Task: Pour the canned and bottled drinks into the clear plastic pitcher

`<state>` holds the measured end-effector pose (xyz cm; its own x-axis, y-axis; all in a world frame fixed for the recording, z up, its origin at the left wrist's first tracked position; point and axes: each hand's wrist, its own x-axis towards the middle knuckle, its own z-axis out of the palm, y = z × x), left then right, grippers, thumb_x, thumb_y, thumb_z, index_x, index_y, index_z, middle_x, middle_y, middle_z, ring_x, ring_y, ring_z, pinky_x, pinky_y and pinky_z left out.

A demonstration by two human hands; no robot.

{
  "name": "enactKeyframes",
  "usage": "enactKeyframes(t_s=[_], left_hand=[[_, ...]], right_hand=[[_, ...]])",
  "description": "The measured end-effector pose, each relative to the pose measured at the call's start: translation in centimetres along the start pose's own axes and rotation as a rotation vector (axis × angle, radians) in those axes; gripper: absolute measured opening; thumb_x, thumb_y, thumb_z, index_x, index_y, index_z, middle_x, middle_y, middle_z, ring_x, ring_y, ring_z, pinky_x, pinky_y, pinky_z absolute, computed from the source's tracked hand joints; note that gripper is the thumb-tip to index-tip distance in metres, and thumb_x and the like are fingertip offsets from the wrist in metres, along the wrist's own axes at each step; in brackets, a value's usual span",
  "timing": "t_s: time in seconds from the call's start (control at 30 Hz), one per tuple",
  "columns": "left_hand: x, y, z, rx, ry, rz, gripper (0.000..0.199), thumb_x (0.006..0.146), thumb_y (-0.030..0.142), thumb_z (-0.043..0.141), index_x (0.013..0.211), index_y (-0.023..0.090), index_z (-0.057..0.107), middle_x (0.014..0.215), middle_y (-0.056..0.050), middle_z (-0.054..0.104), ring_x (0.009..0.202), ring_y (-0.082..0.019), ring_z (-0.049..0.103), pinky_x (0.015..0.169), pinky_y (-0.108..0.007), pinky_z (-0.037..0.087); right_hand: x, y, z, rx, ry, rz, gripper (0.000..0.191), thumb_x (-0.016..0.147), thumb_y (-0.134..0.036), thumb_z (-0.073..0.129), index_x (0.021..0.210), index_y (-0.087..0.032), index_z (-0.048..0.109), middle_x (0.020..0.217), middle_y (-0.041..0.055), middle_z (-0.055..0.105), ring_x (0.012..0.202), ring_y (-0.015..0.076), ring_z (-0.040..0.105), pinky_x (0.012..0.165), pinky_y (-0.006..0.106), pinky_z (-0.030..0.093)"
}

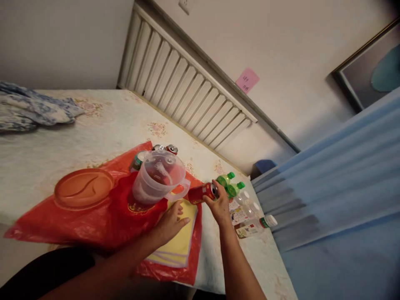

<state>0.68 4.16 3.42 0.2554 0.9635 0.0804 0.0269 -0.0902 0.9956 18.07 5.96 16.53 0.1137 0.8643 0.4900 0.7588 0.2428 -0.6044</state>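
A red soda can (pixel 197 194) is tilted on its side in the grip of my right hand (pixel 221 205), its silver top toward the right. My left hand (pixel 172 223) is empty, with fingers apart, over a stack of yellow cloths (pixel 176 252) with pale purple edges. Just beyond it stands a clear plastic pitcher (pixel 146 187), its handle toward the can. The pitcher and cloths rest on a red plastic bag (pixel 93 225). An orange-red oval lid or tray (pixel 84 187) lies on the bag at the left.
Several cans, including a green one (pixel 136 161), stand behind the pitcher. Green-capped bottles (pixel 233 190) and clear bottles (pixel 250 229) stand at the right. Crumpled blue-and-white fabric (pixel 37 108) lies far left. A radiator (pixel 184 89) and blue curtain (pixel 328 187) border the floral-covered table (pixel 118 125).
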Motion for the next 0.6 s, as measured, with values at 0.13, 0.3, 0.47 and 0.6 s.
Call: enactKeyframes(t_s=[0.13,0.3,0.47,0.6], left_hand=[[0.0,0.9,-0.5,-0.049,-0.070,0.080,0.087,0.071,0.028,0.074,0.150,0.021,0.037,0.154,-0.018,0.047,0.141,-0.033,0.047,0.113,-0.050,0.043],[-0.2,2.6,-1.6,0.001,-0.185,0.104,0.080,0.067,0.024,0.076,0.143,0.021,0.048,0.150,-0.014,0.054,0.138,-0.033,0.049,0.118,-0.049,0.038],[-0.5,4.1,-2.3,-0.001,-0.304,0.149,0.065,0.069,0.025,0.074,0.131,0.020,0.056,0.135,-0.008,0.065,0.122,-0.029,0.060,0.107,-0.041,0.047],[-0.5,4.6,-2.8,-0.016,-0.303,0.149,0.058,0.070,0.026,0.074,0.126,0.019,0.059,0.126,-0.007,0.068,0.113,-0.026,0.063,0.099,-0.037,0.050]], right_hand=[[-3.7,-1.0,-1.1,0.075,-0.047,0.022,0.065,0.068,-0.023,0.071,0.132,-0.019,0.063,0.129,0.0115,0.065,0.118,0.0280,0.061,0.107,0.046,0.048],[-6.9,-2.6,-0.6,0.141,-0.099,0.094,0.066,0.065,-0.019,0.073,0.131,-0.019,0.065,0.128,0.0107,0.065,0.121,0.0280,0.061,0.108,0.044,0.049],[-8.1,-3.2,0.5,0.255,-0.068,0.190,0.068,0.065,-0.019,0.076,0.132,-0.022,0.065,0.136,0.0086,0.064,0.128,0.0289,0.059,0.113,0.044,0.046],[-8.6,-2.6,1.2,0.408,-0.055,0.275,0.083,0.066,-0.026,0.082,0.144,-0.020,0.054,0.144,0.0110,0.060,0.133,0.0310,0.057,0.116,0.048,0.043]])
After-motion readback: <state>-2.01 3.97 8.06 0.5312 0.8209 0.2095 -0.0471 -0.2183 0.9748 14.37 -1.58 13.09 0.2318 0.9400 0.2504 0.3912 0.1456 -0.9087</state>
